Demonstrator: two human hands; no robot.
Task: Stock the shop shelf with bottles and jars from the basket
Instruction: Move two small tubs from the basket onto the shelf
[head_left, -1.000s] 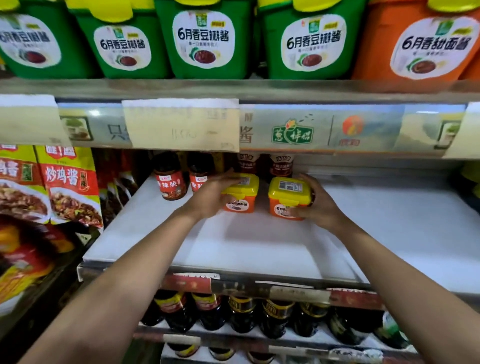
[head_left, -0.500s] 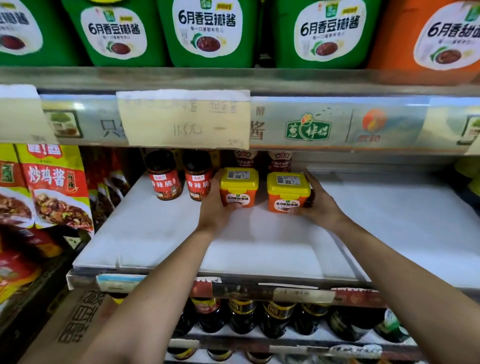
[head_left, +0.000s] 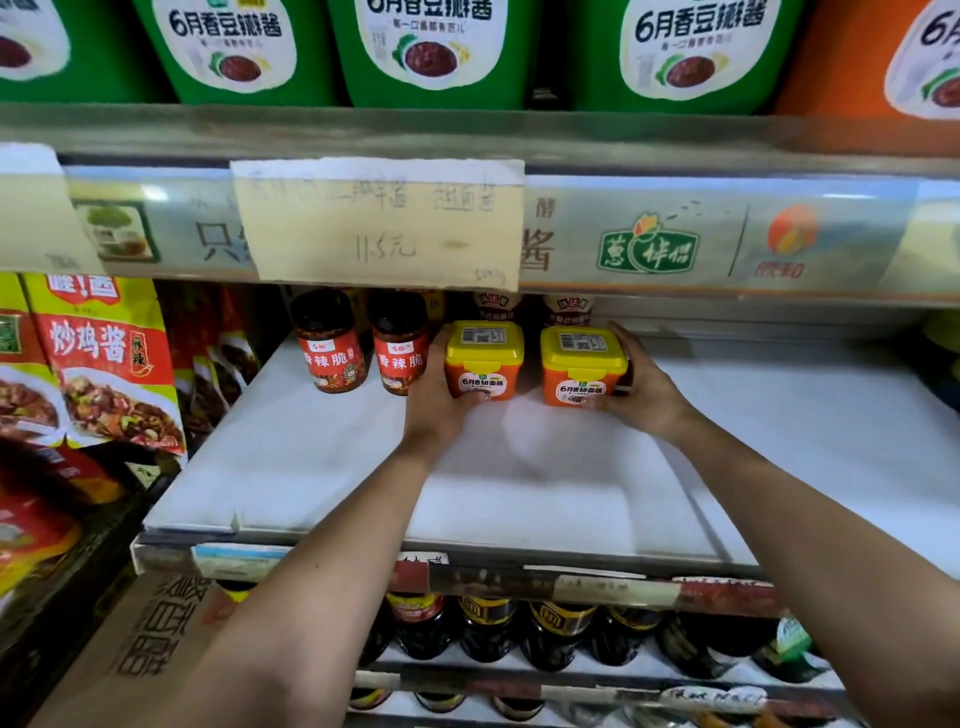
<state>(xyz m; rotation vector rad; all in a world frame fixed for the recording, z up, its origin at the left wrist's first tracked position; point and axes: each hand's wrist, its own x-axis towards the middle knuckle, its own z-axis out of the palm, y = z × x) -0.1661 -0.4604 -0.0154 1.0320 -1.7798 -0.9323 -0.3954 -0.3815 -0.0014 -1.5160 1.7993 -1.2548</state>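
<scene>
Head view: both tubs have slid deeper onto the white shelf (head_left: 311, 467) since a second ago and now stand level with the two chili jars (head_left: 363, 348), so this pair looks nearly placed. The left hand (head_left: 436, 400) grips the left tub (head_left: 484, 359), the right hand (head_left: 641, 387) the right tub (head_left: 582, 366); each is orange, square, yellow-lidded, upright
</scene>
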